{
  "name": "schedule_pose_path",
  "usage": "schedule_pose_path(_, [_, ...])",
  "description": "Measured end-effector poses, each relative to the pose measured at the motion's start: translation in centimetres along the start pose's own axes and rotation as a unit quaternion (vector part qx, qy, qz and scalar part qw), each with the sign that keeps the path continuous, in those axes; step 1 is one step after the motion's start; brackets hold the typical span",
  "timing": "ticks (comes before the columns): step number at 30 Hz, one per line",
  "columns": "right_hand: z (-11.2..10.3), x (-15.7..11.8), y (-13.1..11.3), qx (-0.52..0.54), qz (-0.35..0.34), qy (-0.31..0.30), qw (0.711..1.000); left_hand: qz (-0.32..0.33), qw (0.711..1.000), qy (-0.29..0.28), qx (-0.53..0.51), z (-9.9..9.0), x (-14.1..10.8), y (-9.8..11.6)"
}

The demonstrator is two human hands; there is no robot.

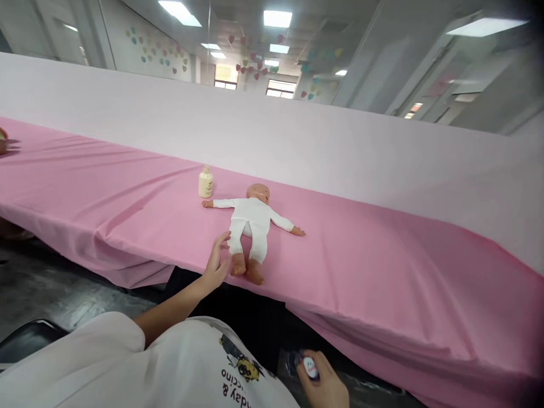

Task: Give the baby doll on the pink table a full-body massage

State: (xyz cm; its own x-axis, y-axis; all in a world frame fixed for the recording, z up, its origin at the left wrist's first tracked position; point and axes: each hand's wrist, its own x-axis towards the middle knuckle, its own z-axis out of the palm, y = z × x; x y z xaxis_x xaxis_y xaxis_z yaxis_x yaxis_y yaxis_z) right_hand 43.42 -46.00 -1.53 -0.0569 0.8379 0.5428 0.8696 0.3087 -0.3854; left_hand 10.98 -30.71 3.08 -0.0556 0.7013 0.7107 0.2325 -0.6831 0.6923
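Observation:
A baby doll [250,218] in a white long-sleeved outfit lies with its arms spread and its bare feet toward me. My left hand [217,263] is beside the doll's leg on the left, its fingers apart and the fingertips at the white trouser leg. Whether they touch it I cannot tell. Low at the right, off the table's front edge, my right hand [325,379] grips a small dark object with a white oval face [310,368]. Its exact kind is unclear. Left of the doll's head stands a cream pump bottle [205,182].
A pink cloth [382,272] with folds covers the long table. Behind it runs a low white wall [297,153], with a mirror or glass [255,51] above. Part of a round object [3,140] shows at the far left. A black chair [32,340] is at lower left.

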Motion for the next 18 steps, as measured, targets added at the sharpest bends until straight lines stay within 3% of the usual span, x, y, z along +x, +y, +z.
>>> schedule_pose_path(2, [0.0,1.4,-1.2,0.024,-0.012,0.027,0.999,0.010,1.000,0.003,-0.027,-0.8,0.4,1.2])
schedule_pose_path(4, [-0.7,3.6,-3.2,0.043,-0.066,0.072,0.994,0.010,0.997,-0.058,-0.050,-1.6,0.6,2.6])
schedule_pose_path(6, [-1.5,6.0,-5.7,0.067,-0.125,0.104,0.984,0.003,0.975,-0.212,-0.071,-2.2,0.6,4.1])
schedule_pose_path(8, [-1.9,8.3,-8.4,0.091,-0.136,0.106,0.981,-0.017,0.919,-0.388,-0.075,-2.6,0.2,5.4])
schedule_pose_path(10, [-1.8,10.0,-11.1,0.126,-0.135,0.106,0.977,-0.053,0.869,-0.487,-0.069,-3.0,-0.6,6.2])
schedule_pose_path(12, [-1.4,11.2,-13.6,0.154,-0.153,0.071,0.974,-0.099,0.858,-0.495,-0.089,-3.3,-1.9,6.3])
schedule_pose_path(15, [-1.0,12.5,-16.9,0.173,-0.188,0.003,0.967,-0.171,0.883,-0.418,-0.127,-3.8,-4.1,5.8])
schedule_pose_path(18, [-1.5,13.9,-19.4,0.097,-0.180,-0.080,0.976,-0.207,0.908,-0.349,-0.104,-4.3,-5.1,5.6])
